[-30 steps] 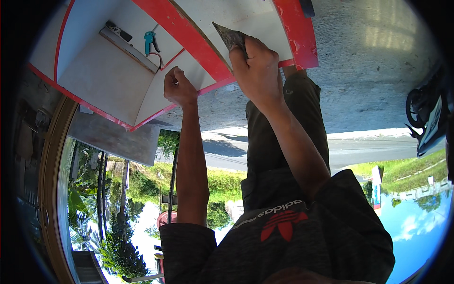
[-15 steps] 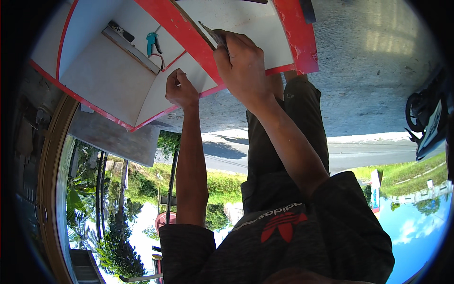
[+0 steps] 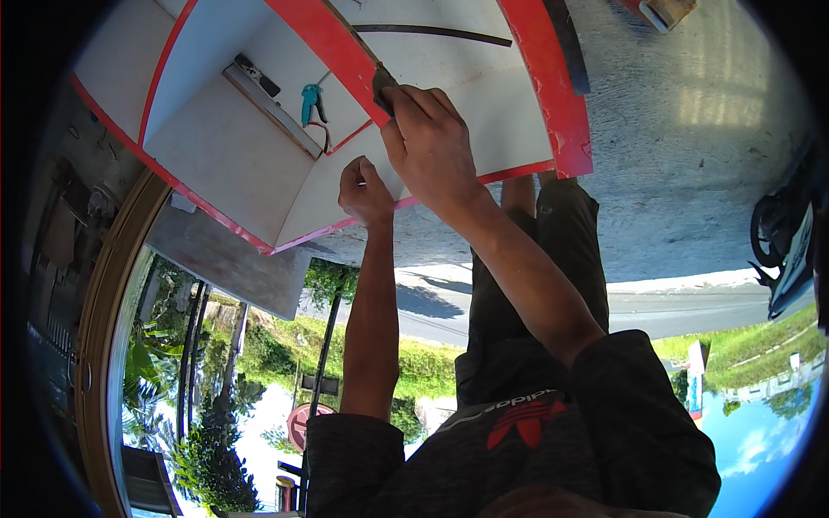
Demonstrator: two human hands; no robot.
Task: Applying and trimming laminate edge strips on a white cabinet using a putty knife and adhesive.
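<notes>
A white cabinet-like box with red edges [image 3: 332, 53] stands in front of me. My right hand [image 3: 436, 147] grips a thin, dark grey flat piece [image 3: 383, 86] whose exact kind I cannot make out. That piece lies against the brown, bare side of the red middle strip. Lower and to the left, my left hand [image 3: 366, 192] is closed with its fingers curled, beside the white inner panel by the lower red edge. Whatever it may hold is hidden.
Inside the left compartment are teal-handled pliers [image 3: 311, 102], a wooden strip [image 3: 275, 112] and a black-handled tool [image 3: 257, 74]. A dark strip [image 3: 432, 33] lies in the right compartment. Concrete floor [image 3: 673, 198] extends right, toward a parked motorcycle [image 3: 781, 233].
The box appears lower and further right in view. My right hand and its grey piece have moved down along the red strip. My left hand stays closed near the lower edge.
</notes>
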